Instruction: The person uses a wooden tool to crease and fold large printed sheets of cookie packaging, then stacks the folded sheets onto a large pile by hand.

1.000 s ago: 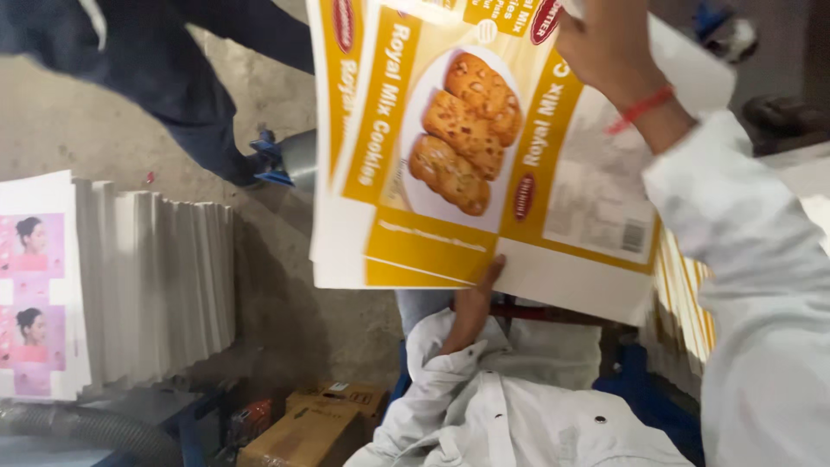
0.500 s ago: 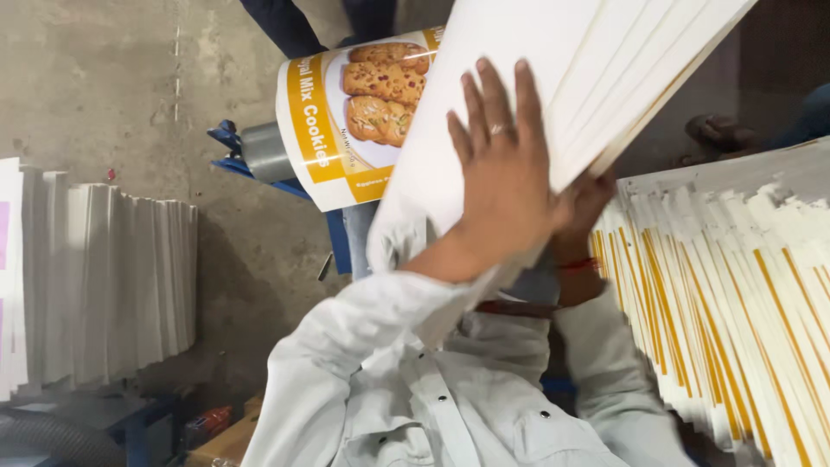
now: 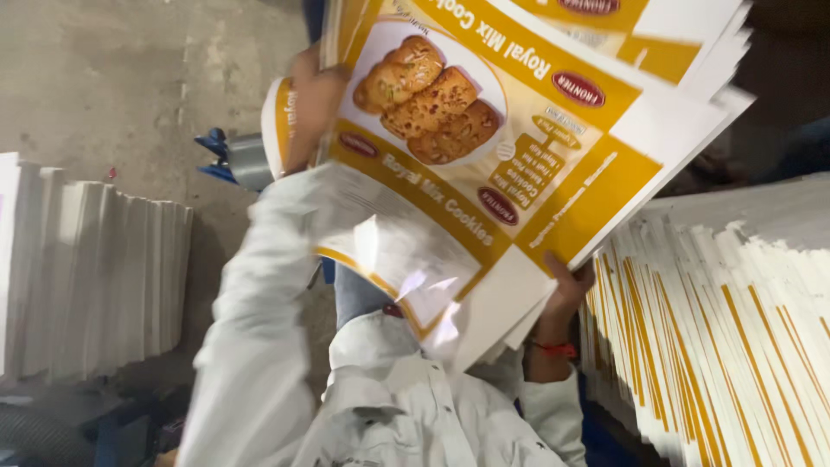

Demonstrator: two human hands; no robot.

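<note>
Both hands grip a thick sheaf of printed carton sheets, held up in the air above the person's lap.

The left hand (image 3: 311, 104) clamps the sheaf of sheets (image 3: 484, 173) at its upper-left edge; the right hand (image 3: 566, 290) supports the lower-right edge from beneath. The sheets look glossy, likely slippery, bendy singly but heavy together, so opposite edges seem the best hold. The top sheet is white with mustard-yellow bands, red oval badges and a biscuit picture. A yellow-striped stack (image 3: 726, 337) stands right; a white stack (image 3: 95, 277) left.

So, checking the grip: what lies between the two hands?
The bundle of yellow-and-white printed cardboard sheets spans from left hand to right hand, head view.
</note>
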